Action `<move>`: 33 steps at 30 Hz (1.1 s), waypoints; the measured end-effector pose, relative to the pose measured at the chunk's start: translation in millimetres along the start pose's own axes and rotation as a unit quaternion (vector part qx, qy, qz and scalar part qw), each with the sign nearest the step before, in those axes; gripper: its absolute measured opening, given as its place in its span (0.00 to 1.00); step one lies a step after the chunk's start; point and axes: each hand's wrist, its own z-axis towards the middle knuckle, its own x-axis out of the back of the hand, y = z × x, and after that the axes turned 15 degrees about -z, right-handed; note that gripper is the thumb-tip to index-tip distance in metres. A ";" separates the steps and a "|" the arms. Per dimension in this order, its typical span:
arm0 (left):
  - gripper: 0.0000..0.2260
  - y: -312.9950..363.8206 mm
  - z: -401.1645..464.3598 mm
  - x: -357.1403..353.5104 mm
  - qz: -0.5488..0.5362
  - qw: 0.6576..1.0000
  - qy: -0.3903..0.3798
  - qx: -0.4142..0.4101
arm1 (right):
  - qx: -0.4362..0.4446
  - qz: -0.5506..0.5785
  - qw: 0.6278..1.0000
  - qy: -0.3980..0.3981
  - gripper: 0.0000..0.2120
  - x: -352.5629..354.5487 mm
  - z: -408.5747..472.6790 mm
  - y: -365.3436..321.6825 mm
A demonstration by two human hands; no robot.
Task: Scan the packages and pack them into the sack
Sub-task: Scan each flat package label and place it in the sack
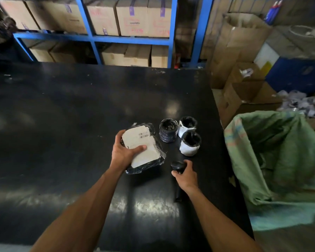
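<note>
My left hand (124,151) grips a flat dark plastic package (149,140) whose white label with barcodes faces up, held just above the black table (62,124). My right hand (186,174) is closed around a black handheld scanner (178,165), its head pointing toward the package. Behind the scanner stand three small round packages: a dark one (168,130) and two wrapped in white (187,125) (190,143). A green woven sack (273,153) stands open just past the table's right edge.
Blue metal shelving (91,38) with cardboard boxes runs along the back of the table. Open cardboard boxes (244,82) and loose white wrappers lie on the floor at the right, behind the sack, beside a blue container (296,75).
</note>
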 end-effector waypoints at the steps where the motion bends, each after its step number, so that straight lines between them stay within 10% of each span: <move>1: 0.39 2.5 -2.4 -6.9 -0.007 1.000 -0.005 0.002 | -0.002 -0.010 1.000 -0.010 0.33 2.7 0.3 -0.1; 7: 0.40 14.7 -10.0 -62.0 -0.029 0.998 -0.051 0.002 | 0.042 0.100 0.987 0.116 0.26 51.8 9.7 -6.2; 11: 0.40 21.5 -22.0 -126.1 -0.055 0.993 -0.101 0.007 | 0.054 0.304 0.951 0.024 0.20 116.5 33.2 -8.6; 20: 0.34 34.3 -44.5 -312.7 -0.096 0.961 -0.256 0.045 | 0.104 0.179 0.971 0.118 0.21 260.5 86.1 64.3; 27: 0.30 2.5 -52.9 -440.9 0.183 0.955 -0.233 0.005 | -0.029 0.214 0.965 0.150 0.19 337.7 120.1 178.5; 33: 0.35 -50.7 -58.2 -479.6 0.330 0.920 -0.211 0.032 | -0.112 0.112 0.987 0.016 0.23 305.4 139.6 256.7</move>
